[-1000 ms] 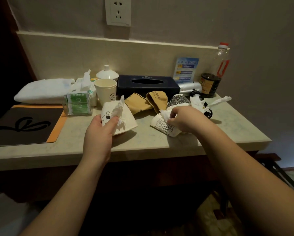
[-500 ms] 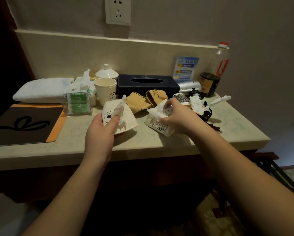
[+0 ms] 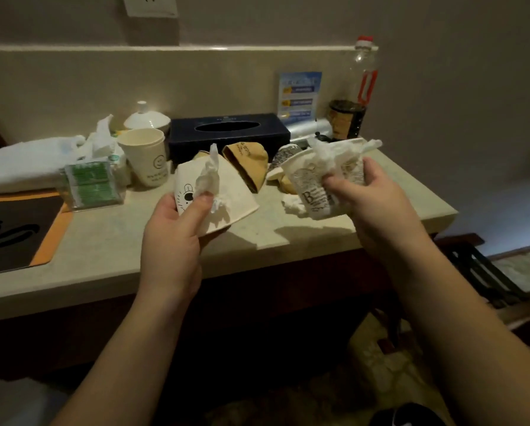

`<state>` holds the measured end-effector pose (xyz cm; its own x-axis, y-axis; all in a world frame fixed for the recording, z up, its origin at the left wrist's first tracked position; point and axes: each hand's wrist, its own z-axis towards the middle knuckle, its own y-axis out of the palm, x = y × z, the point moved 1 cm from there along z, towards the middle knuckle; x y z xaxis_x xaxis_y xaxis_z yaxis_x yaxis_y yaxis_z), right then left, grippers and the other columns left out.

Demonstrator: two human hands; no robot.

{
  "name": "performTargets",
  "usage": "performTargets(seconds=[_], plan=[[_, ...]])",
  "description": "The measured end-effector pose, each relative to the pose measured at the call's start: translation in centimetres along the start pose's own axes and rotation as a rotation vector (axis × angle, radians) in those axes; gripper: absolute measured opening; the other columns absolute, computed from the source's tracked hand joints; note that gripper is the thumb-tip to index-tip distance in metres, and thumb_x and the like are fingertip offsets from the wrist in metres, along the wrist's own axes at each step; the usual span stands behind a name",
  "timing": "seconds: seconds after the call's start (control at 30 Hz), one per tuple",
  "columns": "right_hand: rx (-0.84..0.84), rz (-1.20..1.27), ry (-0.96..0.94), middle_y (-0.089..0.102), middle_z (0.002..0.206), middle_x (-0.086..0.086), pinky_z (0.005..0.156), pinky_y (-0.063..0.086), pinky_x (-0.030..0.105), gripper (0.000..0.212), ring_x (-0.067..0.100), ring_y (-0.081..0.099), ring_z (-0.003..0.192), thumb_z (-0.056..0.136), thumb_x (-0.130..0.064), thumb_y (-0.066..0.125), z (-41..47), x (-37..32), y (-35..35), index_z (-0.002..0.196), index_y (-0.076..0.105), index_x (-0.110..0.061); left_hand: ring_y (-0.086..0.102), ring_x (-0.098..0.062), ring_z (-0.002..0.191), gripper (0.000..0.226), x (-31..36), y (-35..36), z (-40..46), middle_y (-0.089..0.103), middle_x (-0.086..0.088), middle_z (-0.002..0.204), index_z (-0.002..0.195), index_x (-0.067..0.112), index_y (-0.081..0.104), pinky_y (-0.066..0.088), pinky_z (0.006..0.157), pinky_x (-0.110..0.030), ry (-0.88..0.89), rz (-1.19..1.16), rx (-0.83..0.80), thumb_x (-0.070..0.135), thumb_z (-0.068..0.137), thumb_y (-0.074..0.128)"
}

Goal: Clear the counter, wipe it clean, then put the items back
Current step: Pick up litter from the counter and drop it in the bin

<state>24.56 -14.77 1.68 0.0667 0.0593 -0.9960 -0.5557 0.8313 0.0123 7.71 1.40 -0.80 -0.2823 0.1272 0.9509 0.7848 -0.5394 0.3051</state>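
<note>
1. Two paper cups are held above the surface (image 3: pixel 110 241).
2. My left hand (image 3: pixel 173 238) grips a bear-print cup (image 3: pixel 223 198) and pinches a crumpled tissue (image 3: pixel 210 179) against it.
3. My right hand (image 3: pixel 371 195) grips a lettered cup (image 3: pixel 311 192) stuffed with tissue.
4. Behind stand a smiley cup (image 3: pixel 148 158) and a dark tissue box (image 3: pixel 230 133).

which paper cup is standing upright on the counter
The smiley cup beside the tissue box. The others are held in the left hand and right hand, or lie tipped.
</note>
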Motion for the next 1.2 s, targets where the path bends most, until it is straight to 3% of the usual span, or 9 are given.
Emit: performTargets(seconds=[0.17,0.3,0.53,0.67,0.77,0.9,1.07,1.13,1.2], plan=[[0.191,0.034,0.082,0.070,0.113,0.001,0.095,0.050,0.049,0.037,0.021,0.068,0.102,0.080,-0.020,0.071,-5.0,4.1,-8.8,0.115,0.060,-0.024,0.071,-0.013,0.085,0.022,-3.1,6.5,-4.6,0.075,-0.001,0.094,0.112,0.014,0.061,0.056,0.067,-0.026,-0.148,-0.041,-0.249,0.013,0.091,0.059],[0.313,0.152,0.241,0.072,0.106,0.008,0.084,0.055,0.040,0.032,0.022,0.070,0.093,0.089,-0.005,0.059,-9.4,8.3,-15.7,0.119,0.058,-0.017,0.073,-0.020,0.087,0.027,-7.7,12.2,-8.9,0.075,-0.006,0.099,0.113,0.016,0.061,0.056,0.064,-0.025,-0.299,-0.003,-0.403,0.015,0.086,0.061],[0.540,0.197,0.431,0.072,0.108,0.007,0.090,0.052,0.049,0.033,0.027,0.069,0.098,0.088,-0.007,0.063,-15.0,16.2,-28.0,0.118,0.056,-0.019,0.073,-0.023,0.088,0.016,-18.4,21.9,-14.6,0.075,-0.005,0.096,0.107,0.017,0.062,0.057,0.074,-0.037,-0.564,0.211,-0.483,0.015,0.092,0.062],[0.636,0.112,0.510,0.072,0.107,0.001,0.085,0.054,0.043,0.032,0.019,0.070,0.095,0.087,-0.012,0.067,-17.6,20.9,-33.9,0.115,0.057,-0.023,0.073,-0.020,0.087,0.016,-26.1,26.0,-17.1,0.076,-0.002,0.096,0.108,0.019,0.062,0.058,0.078,-0.038,-0.713,0.330,-0.498,0.018,0.092,0.064],[0.681,0.062,0.597,0.070,0.101,-0.006,0.074,0.053,0.029,0.029,0.010,0.069,0.088,0.088,-0.015,0.066,-19.5,25.1,-37.6,0.113,0.056,-0.024,0.073,-0.018,0.085,0.013,-32.2,27.8,-18.8,0.076,0.000,0.095,0.103,0.022,0.063,0.058,0.078,-0.038,-0.773,0.471,-0.518,0.020,0.090,0.066],[0.717,0.003,0.795,0.066,0.103,-0.005,0.076,0.053,0.033,0.033,0.015,0.065,0.092,0.087,-0.019,0.067,-22.1,32.0,-41.4,0.116,0.051,-0.022,0.071,-0.022,0.090,0.016,-40.7,28.6,-21.1,0.074,-0.002,0.098,0.101,0.022,0.065,0.056,0.087,-0.049,-0.857,0.682,-0.564,0.025,0.086,0.068],[0.678,-0.046,1.038,0.067,0.107,0.009,0.080,0.057,0.047,0.038,0.025,0.067,0.090,0.085,-0.014,0.068,-25.0,40.8,-44.7,0.119,0.051,-0.011,0.068,-0.022,0.089,0.024,-49.8,28.6,-24.4,0.069,-0.006,0.103,0.111,0.010,0.061,0.057,0.074,-0.037,-1.001,0.836,-0.594,0.019,0.089,0.065],[0.658,-0.081,1.108,0.066,0.110,0.009,0.077,0.058,0.044,0.043,0.024,0.066,0.092,0.084,-0.014,0.068,-25.6,43.9,-45.6,0.124,0.050,-0.010,0.066,-0.022,0.085,0.024,-53.2,28.6,-25.5,0.067,-0.008,0.103,0.111,0.007,0.058,0.054,0.065,-0.031,-1.053,0.881,-0.584,0.014,0.090,0.064],[0.660,-0.089,1.171,0.064,0.112,0.009,0.067,0.056,0.035,0.045,0.023,0.065,0.093,0.085,-0.011,0.065,-25.8,46.3,-46.5,0.127,0.048,-0.007,0.065,-0.028,0.091,0.030,-56.7,28.5,-26.5,0.065,-0.014,0.109,0.117,0.003,0.057,0.054,0.066,-0.032,-1.126,0.881,-0.539,0.008,0.089,0.064]])
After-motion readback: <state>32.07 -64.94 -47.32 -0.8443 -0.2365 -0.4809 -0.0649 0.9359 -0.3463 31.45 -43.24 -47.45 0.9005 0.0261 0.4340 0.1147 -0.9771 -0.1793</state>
